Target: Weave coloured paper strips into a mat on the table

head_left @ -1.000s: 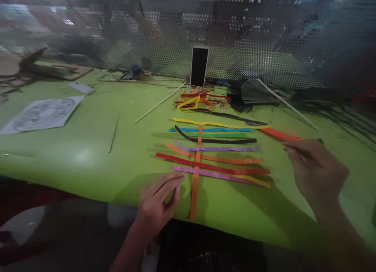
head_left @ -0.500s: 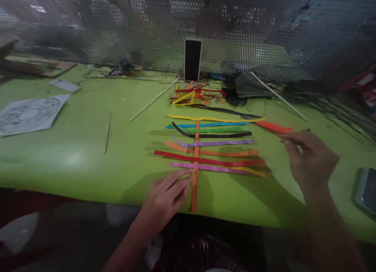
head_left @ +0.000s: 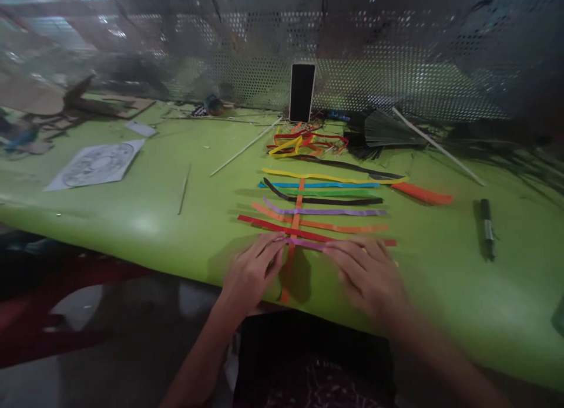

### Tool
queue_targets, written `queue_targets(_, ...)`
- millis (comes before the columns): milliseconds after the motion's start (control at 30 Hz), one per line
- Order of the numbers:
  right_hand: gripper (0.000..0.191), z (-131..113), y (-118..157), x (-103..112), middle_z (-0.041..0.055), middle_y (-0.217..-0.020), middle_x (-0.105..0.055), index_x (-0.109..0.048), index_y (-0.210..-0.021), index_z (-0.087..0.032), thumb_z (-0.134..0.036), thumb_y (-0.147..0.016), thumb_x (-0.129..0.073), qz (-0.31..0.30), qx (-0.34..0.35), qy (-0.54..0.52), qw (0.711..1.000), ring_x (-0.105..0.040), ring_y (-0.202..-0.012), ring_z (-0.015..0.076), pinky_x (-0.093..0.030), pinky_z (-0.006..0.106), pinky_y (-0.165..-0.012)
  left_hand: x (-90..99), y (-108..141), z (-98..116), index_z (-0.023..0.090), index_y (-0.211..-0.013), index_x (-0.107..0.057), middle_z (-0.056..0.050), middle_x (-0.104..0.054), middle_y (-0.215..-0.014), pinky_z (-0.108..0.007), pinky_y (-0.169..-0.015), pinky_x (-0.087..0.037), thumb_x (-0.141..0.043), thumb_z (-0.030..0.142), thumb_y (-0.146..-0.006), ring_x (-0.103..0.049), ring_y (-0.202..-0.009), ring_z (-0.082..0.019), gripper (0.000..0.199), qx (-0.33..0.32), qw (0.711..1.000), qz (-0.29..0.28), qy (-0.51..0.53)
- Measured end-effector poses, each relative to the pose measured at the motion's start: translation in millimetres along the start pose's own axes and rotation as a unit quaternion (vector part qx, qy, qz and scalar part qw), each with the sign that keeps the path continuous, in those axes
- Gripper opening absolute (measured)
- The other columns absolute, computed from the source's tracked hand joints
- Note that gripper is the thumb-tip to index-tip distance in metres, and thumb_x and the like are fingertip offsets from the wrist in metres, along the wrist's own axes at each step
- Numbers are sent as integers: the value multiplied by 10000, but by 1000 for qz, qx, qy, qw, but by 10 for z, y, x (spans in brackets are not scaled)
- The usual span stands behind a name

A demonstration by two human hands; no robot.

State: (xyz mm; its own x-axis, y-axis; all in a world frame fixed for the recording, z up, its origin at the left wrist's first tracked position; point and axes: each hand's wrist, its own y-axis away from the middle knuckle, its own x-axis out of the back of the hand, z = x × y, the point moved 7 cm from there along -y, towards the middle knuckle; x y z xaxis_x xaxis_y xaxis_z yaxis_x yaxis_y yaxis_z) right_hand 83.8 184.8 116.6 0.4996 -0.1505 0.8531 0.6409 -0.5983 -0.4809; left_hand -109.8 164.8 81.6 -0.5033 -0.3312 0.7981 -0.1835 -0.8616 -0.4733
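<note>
My left hand (head_left: 253,271) has its fingertips pinched on the left part of a pink-purple strip (head_left: 306,243), beside an upright orange strip (head_left: 285,282). My right hand (head_left: 370,274) grips the same strip further right, its fingers bent over it. Above lie a red strip (head_left: 265,223), an orange crosswise strip (head_left: 343,228), a lilac strip (head_left: 335,212), a black strip (head_left: 348,201), a green strip (head_left: 348,192), a blue strip (head_left: 339,185) and a yellow strip (head_left: 339,178). They cross the upright strip in rows.
A phone (head_left: 302,94) leans on the perforated metal panel behind tangled strips (head_left: 304,142). An orange bundle (head_left: 423,194) and a black marker (head_left: 487,229) lie right. Thin sticks (head_left: 247,147) and a printed sheet (head_left: 99,163) lie left on the green table (head_left: 132,220).
My right hand has moved left from beside the orange bundle to the pink-purple strip. My left hand has shifted up to that strip. The view has swung, and the marker now shows.
</note>
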Motion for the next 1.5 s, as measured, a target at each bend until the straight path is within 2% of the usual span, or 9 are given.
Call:
queue_targets(100, 269, -59, -91, -113, 60, -1189, -761, -695, -1208, -194, -151, -983, -554, -7, -7, 42, 999, -621, -1039, 274, -459, 423, -878, -20, -10, -14, 197, -1174, -677, -75, -741, -1216, -324, -832, -597, -510, 142, -1009, -739, -1024, -203, 241, 0, 1000, -13, -9)
queue_targets(233, 253, -73, -123, -225, 43, -1178, -768, -712, -1192, -229, -181, -995, -561, -16, -1, 78, 997, -621, -1042, 265, -438, 413, -888, -40, -10, -23, 197, -1181, -670, -69, -735, -1233, -322, -834, -590, -514, 151, -1012, -734, -1035, -209, 234, -8, 1000, -18, -3)
queue_targets(433, 246, -82, -125, -277, 32, -1192, -769, -698, -1208, -191, -224, -1030, -532, -10, 2, 100, 995, -633, -1043, 251, -422, 405, -910, -35, 2, -16, 205, -1197, -665, -56, -734, -1222, -338, -848, -583, -527, 152, -1010, -730, -1018, -215, 239, -17, 1000, -17, 11)
queue_targets(700, 318, -80, -122, -373, 62, -1279, -733, -665, -1277, -151, -317, -1057, -505, -41, 0, 114, 993, -641, -1087, 263, -411, 431, -919, -27, 9, -14, 220, -1238, -652, -46, -730, -1238, -320, -841, -580, -525, 160, -1018, -723, -1055, -200, 261, -2, 1000, -22, 17)
queue_targets(1067, 320, -66, -133, -427, 73, -1272, -731, -652, -1302, -160, -284, -1065, -476, -51, -3, 111, 992, -631, -1136, 258, -434, 435, -973, -63, -25, -26, 220, -1228, -646, -40, -714, -1285, -338, -812, -593, -537, 179, -1015, -735, -1045, -217, 243, 4, 999, -37, 3)
queue_targets(1300, 324, -55, -141, -431, 109, -1295, -714, -667, -1284, -127, -251, -1044, -486, -68, -9, 118, 991, -626, -1118, 305, -493, 471, -925, -46, -28, -21, 208, -1192, -652, -41, -734, -1218, -340, -855, -588, -532, 161, -1011, -730, -1024, -205, 222, -4, 1000, -17, 25)
queue_targets(1500, 316, -28, -133, -448, 125, -1274, -714, -666, -1287, -152, -239, -1031, -503, -81, -3, 106, 991, -622, -1152, 301, -506, 479, -968, -26, -20, -21, 211, -1179, -660, -53, -733, -1230, -348, -872, -589, -526, 150, -1010, -730, -1036, -215, 224, 0, 999, -14, 31)
